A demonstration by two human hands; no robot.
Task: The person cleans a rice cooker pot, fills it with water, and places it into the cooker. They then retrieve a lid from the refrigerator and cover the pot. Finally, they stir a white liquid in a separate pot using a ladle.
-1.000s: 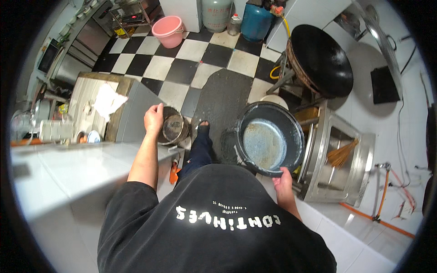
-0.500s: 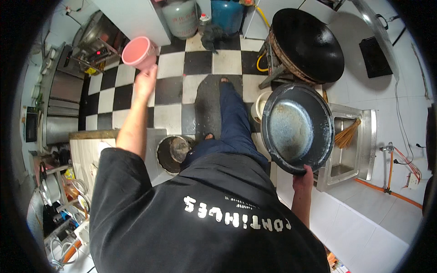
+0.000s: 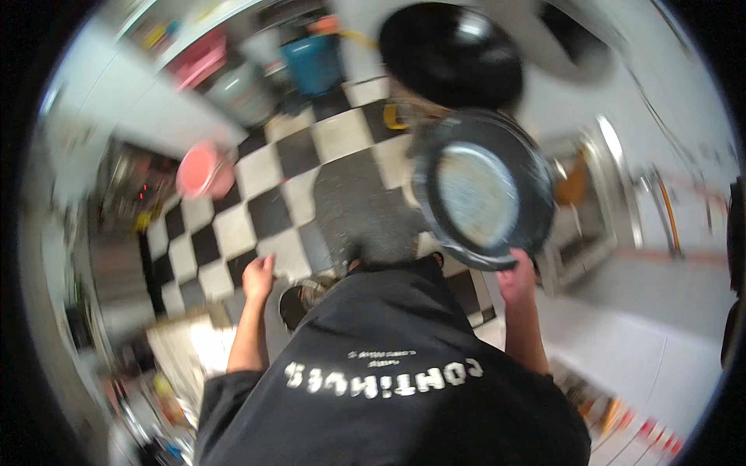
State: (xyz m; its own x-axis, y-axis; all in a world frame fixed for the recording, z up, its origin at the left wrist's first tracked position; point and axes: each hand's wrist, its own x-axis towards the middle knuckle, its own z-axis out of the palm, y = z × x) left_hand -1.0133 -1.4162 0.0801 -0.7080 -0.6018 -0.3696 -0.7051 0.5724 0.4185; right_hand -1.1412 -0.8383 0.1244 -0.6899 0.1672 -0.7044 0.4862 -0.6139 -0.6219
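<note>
My right hand (image 3: 518,279) grips the near rim of a wide black basin (image 3: 535,186), its thumb over the edge. The basin is tilted toward me, and its pale, stained bottom shows. On the left, my left hand (image 3: 258,277) is empty, fingers loosely curled and a little apart, blurred by motion. It is in the air over the chequered floor, near a round dark-mouthed bin (image 3: 294,304) half hidden by my shirt. Farther off to the left, a pink bucket (image 3: 203,171) is apart from my hand.
A large black wok (image 3: 451,54) sits on a stand beyond the basin. To the right, a steel sink (image 3: 614,179) holds a straw brush (image 3: 573,180). Gas cylinders, one grey (image 3: 239,95) and one blue (image 3: 312,64), stand at the back. A dark mat (image 3: 361,206) lies before me.
My left hand has let go of the pink bucket and drawn back toward me. My right hand still holds the basin. The whole view has turned and shifted.
</note>
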